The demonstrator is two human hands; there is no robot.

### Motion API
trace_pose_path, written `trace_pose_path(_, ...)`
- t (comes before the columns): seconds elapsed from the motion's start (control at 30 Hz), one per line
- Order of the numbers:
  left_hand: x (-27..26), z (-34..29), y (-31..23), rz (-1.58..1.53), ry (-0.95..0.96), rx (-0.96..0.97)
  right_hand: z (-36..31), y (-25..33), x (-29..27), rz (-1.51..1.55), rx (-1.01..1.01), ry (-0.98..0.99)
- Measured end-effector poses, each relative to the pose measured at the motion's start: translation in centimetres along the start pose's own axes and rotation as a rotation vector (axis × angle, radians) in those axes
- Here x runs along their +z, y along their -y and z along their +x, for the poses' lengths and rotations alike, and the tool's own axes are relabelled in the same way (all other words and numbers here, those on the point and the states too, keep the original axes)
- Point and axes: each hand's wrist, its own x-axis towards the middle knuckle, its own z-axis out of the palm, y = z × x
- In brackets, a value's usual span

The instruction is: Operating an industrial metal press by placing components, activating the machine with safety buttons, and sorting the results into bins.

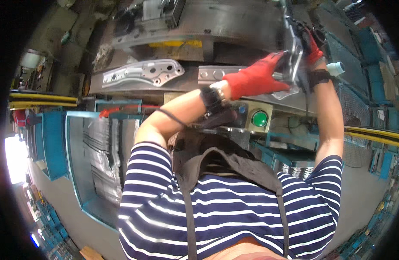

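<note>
My left hand (255, 78), in a red glove, is closed on the lower part of a long shiny stamped metal part (297, 60). On the far side of that part, my right hand (311, 45), in a red and dark glove, grips it higher up; some of its fingers are hidden. The part is tilted nearly upright and smeared by motion. To the left, a stamped metal bracket (141, 73) with several holes lies on the press bed's front ledge. A second flat metal piece (214, 73) lies there too, partly covered by my left hand.
Close below my left hand sits a control box with a green push button (259, 118). A blue-framed bin (74, 173) of stacked metal parts stands at left. Yellow rails (43, 100) run at both sides. Wire mesh panels (353, 104) stand at right.
</note>
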Motion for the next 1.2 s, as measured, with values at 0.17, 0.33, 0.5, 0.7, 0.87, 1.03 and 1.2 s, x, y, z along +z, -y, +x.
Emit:
trace_pose_path(0.17,-3.9,0.1,1.3,0.220,-0.054,0.103,-1.0,2.7,0.7,-0.328,-0.165,-0.082)
trace_pose_path(0.33,-11.4,0.0,1.2,0.412,-0.078,0.079,-2.4,3.5,0.8,0.026,0.181,-0.052)
trace_pose_path(0.5,-13.4,0.0,1.6,0.463,-0.084,0.094,-5.7,3.3,2.2,-0.092,-0.116,0.132)
trace_pose_path(0.7,-14.3,4.5,0.0,0.832,0.031,0.174,-6.3,4.9,4.4,0.512,0.309,0.086)
trace_pose_path(0.87,-22.3,13.6,-0.1,1.294,-0.025,0.179,-7.3,5.2,4.6,0.370,0.219,-0.041)
trace_pose_path(1.03,-27.6,22.9,3.0,1.528,0.118,0.005,-10.8,2.4,3.0,0.087,0.196,-0.165)
trace_pose_path(1.2,-29.5,27.9,8.4,1.470,0.280,-0.226,-12.6,4.5,4.9,0.342,0.495,-0.325)
